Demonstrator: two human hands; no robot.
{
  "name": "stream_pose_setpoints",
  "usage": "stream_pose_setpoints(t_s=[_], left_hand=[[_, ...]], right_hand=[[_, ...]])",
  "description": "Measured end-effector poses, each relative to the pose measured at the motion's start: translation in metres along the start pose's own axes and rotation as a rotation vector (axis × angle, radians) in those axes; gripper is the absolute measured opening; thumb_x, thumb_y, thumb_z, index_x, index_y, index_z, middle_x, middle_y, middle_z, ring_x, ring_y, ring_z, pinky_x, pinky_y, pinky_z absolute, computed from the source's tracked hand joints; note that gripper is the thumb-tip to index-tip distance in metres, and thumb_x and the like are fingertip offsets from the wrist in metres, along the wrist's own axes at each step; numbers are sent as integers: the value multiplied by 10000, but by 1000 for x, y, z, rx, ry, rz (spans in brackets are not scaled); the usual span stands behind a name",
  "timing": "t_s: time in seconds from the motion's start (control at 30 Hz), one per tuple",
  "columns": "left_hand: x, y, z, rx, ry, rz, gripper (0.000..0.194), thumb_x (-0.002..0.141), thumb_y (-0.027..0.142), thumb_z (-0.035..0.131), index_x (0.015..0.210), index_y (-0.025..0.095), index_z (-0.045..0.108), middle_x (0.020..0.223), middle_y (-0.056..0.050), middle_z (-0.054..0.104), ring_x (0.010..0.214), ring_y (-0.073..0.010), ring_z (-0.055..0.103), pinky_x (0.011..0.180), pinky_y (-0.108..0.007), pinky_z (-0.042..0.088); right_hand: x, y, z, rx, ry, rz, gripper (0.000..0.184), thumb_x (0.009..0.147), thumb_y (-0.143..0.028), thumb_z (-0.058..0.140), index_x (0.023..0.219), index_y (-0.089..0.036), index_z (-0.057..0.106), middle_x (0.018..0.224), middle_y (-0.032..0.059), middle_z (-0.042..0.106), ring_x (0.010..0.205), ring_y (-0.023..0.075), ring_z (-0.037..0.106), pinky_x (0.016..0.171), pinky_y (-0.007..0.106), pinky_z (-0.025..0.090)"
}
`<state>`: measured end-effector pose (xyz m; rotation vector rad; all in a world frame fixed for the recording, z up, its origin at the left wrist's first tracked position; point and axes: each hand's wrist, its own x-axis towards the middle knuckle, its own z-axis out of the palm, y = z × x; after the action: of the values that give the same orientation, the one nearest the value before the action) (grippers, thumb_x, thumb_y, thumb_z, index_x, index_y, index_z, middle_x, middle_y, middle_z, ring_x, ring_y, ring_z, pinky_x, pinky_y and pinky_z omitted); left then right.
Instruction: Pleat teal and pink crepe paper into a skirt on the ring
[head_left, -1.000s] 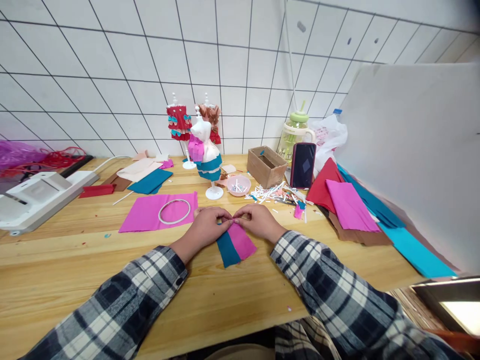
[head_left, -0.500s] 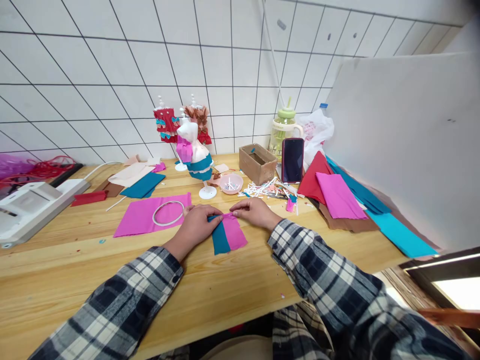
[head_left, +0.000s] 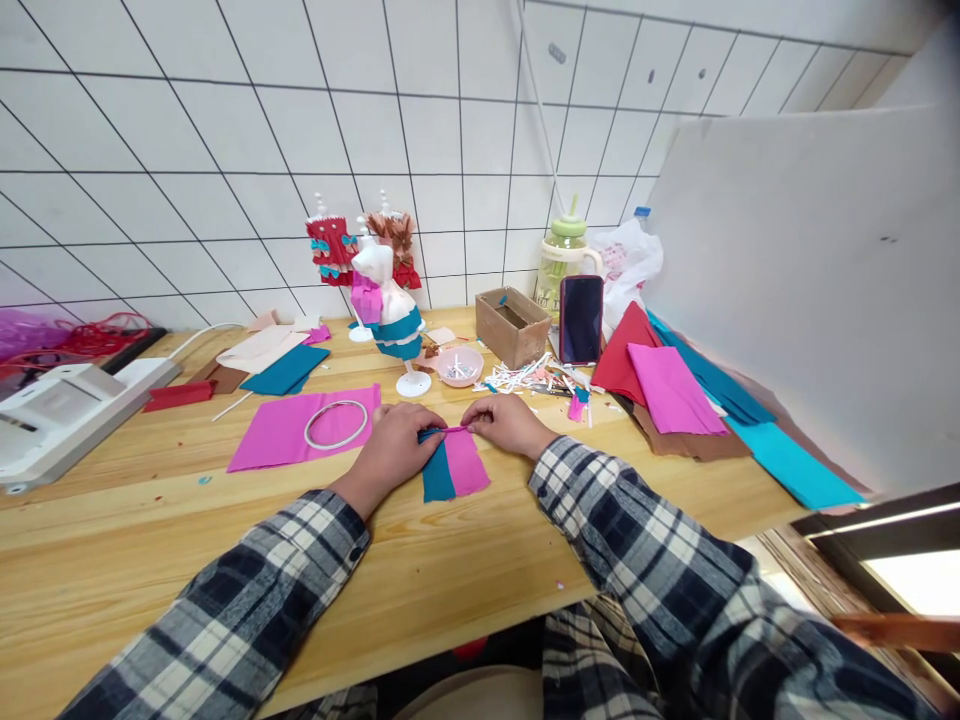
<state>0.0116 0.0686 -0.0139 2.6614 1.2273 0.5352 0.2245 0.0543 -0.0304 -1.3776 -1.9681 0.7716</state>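
Between my hands lies a small piece of crepe paper (head_left: 466,468), teal on its left part and magenta on its right, with its far edge folded into a narrow strip. My left hand (head_left: 395,440) pinches the teal end of that edge. The magenta end is gripped by the fingertips of my right hand (head_left: 504,420). Left of my left hand, a larger magenta sheet (head_left: 270,435) lies flat with a white ring (head_left: 307,432) on it. Behind my hands stands a small white dress form (head_left: 377,262) in a white, teal and magenta paper dress.
A pink dish (head_left: 460,379), paper scraps (head_left: 525,376), a cardboard box (head_left: 517,350) and a propped phone (head_left: 581,320) stand farther back. Folded coloured paper (head_left: 675,385) is stacked at right. A white power strip (head_left: 97,425) sits at left, before two more dressed forms (head_left: 331,245) near the wall.
The folded far edge of the paper looks slightly tighter and narrower. Both hands keep their hold and have barely moved; the view has shifted a little.
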Motion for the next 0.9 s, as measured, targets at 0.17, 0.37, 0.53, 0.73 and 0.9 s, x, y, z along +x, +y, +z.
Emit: stream_pose_setpoints(t_s=[0.17,0.37,0.53,0.73,0.9], left_hand=[[-2,5,-2,102,24,98,207,883,288,528,923,255,728,913,-57,712,931,-253,595,900,-464,314],[-1,10,-11,172,-54,301,267,887,197,472,922,253,730,901,-66,702,977,-255,560,935,-507,273],[-3,7,-18,147,-97,305,272,913,280,468,982,266,730,967,-66,703,980,-248,555,934,-494,277],[-5,3,-17,85,-31,234,265,922,346,477,968,276,729,983,-42,703,995,-236,564,953,-480,274],[-6,-7,-18,-53,156,68,270,900,381,510,857,224,726,939,-45,721,952,-216,593,920,-409,363]], right_hand=[[0,0,-3,-131,2,-83,152,801,-117,645,865,-204,753,756,-7,696,686,108,584,670,213,417],[-3,-4,-6,-361,-68,-228,280,808,-51,530,877,-192,762,911,53,703,867,171,617,813,275,440],[-7,-7,-4,-295,13,-137,305,840,-63,494,1006,-197,711,963,37,708,895,160,626,822,268,451],[-8,-12,0,-310,16,-124,161,872,-273,615,972,-203,719,1010,70,658,977,177,590,857,290,435],[-9,-13,2,-227,4,-117,45,779,-191,689,822,-185,699,911,37,660,893,161,585,808,273,426]])
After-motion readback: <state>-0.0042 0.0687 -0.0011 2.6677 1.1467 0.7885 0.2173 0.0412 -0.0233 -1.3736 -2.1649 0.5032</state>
